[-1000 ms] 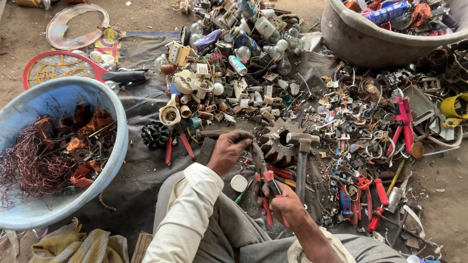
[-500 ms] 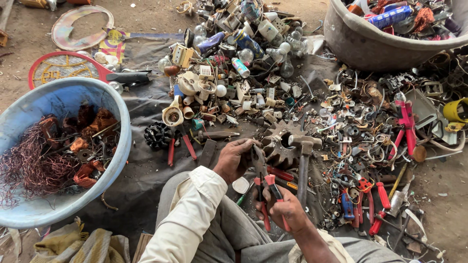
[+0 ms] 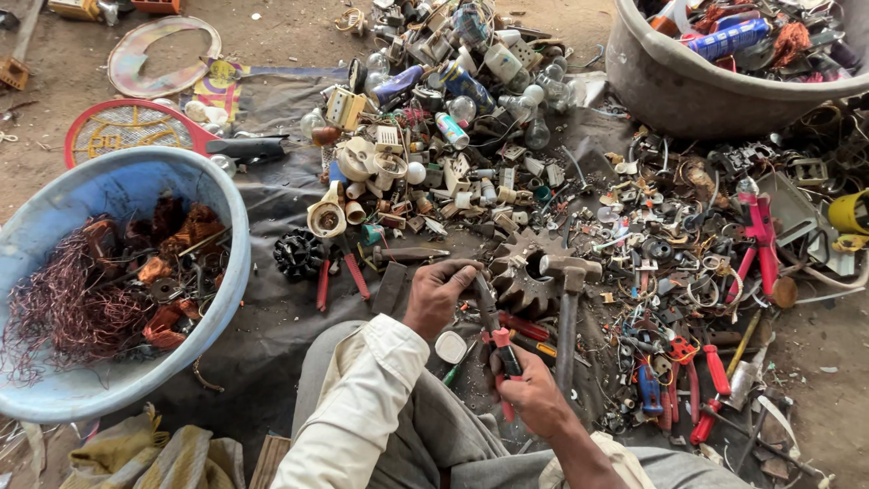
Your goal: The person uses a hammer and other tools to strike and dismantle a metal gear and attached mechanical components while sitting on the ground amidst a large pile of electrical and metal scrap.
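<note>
Head view: my hands work a small part in the lower middle.

My left hand (image 3: 436, 294) has closed around the metal piece (image 3: 485, 303); my right hand (image 3: 529, 394) now squeezes red-handled pliers (image 3: 503, 358) onto it.

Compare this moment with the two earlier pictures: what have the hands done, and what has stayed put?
The right hand has come up from near the lap, bringing its red-handled pliers to the small metal piece under the left hand, which has barely shifted. The hammer, the toothed gear, the blue tub of copper wire and the scrap pile lie as before.
</note>
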